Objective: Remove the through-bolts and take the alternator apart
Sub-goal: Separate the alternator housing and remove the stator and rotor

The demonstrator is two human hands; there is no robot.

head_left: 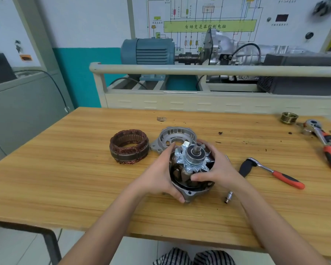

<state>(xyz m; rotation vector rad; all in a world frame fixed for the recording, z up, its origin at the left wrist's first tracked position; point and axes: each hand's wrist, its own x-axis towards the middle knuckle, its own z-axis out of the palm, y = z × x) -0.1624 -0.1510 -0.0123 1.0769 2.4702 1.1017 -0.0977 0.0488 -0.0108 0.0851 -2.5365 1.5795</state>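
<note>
**Parts spread across the table**

The rotor (194,159) sits in the rear housing (191,190) at mid-table (84,178) — left hand (161,175) on its left, right hand (216,169) on its right. Behind it lies the front housing (172,136); the stator (129,147) stands left of that. A ratchet (271,173) lies to the right, a pulley (289,117) at the far right corner — a second ratchet (327,144) beside it.

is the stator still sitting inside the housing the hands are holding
No, the stator lies by itself on the table, left of the housing.
</note>
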